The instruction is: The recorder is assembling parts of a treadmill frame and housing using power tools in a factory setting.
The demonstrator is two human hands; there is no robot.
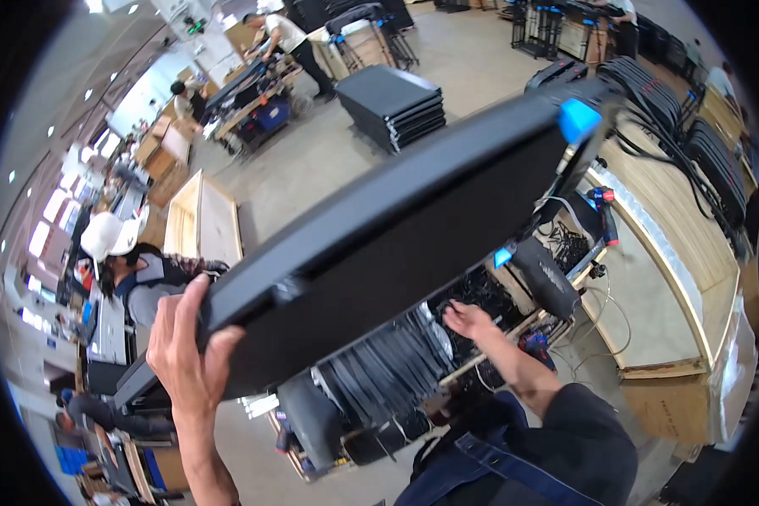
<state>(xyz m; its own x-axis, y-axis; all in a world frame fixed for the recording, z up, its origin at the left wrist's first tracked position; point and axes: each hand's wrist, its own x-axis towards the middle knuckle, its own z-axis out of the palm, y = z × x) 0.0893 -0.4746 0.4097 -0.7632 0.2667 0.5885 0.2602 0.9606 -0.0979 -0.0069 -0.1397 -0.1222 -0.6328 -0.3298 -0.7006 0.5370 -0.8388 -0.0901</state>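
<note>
One black panel (396, 244), long axis lower-left to upper-right, left hand (185, 354) gripping

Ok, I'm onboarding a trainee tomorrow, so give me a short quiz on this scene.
1. True or false: the left hand grips the edge of the large black panel.
2. What colour is the tab at the panel's far corner?
3. The right hand is: A) gripping the panel's top, B) reaching below the panel toward the black parts, C) out of view.

Key: 1 true; 2 blue; 3 B.
</note>
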